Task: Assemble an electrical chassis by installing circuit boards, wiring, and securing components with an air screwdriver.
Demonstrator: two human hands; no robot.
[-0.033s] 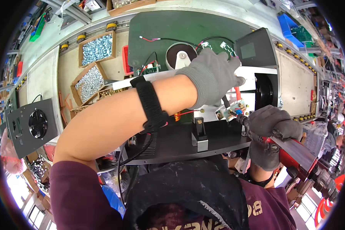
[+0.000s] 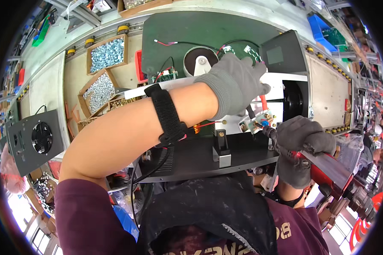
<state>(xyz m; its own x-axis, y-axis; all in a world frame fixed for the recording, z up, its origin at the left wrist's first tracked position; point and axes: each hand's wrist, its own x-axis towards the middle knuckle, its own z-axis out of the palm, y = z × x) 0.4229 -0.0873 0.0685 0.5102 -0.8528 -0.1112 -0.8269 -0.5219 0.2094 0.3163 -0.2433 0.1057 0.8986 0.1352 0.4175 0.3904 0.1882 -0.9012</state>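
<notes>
My left hand (image 2: 242, 80), in a grey glove, reaches across the middle with its fingers spread. It rests over the white metal panel (image 2: 276, 90) of a black machine housing (image 2: 191, 163). In my gloved right hand (image 2: 304, 140) is a red power screwdriver (image 2: 334, 172), fingers wrapped round it. The driver's tip end points left at a small circuit board (image 2: 259, 123) carrying a blue part, and I cannot tell whether it touches. A red lead and a black lead run beside the board. Left of my left hand stands a round coil (image 2: 191, 61) with a metal plate on top.
Cardboard trays of screws (image 2: 108, 54) and more small fasteners (image 2: 100, 91) lie to the left. A black panel with a fan (image 2: 41, 137) leans at far left. A dark panel (image 2: 281, 55) stands upright behind the housing. A blue bin (image 2: 321, 32) sits at the far right.
</notes>
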